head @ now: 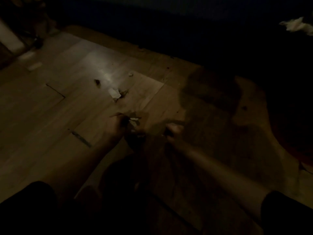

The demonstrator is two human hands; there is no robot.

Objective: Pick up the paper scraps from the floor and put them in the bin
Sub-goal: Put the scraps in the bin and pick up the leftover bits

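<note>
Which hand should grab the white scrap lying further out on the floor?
Left, probably. The left hand is nearer the white scrap; the right hand sits farther off to the side.

Two bare forearms are seen, each ending in a dark sleeve at the lower edge of the view. The left hand (116,128) and the right hand (174,131) are uncovered; no gloves, rings or watch can be made out (the light is very dim and the picture blurred). The right sleeve (286,212) appears black, as does the left sleeve (28,207).
</note>
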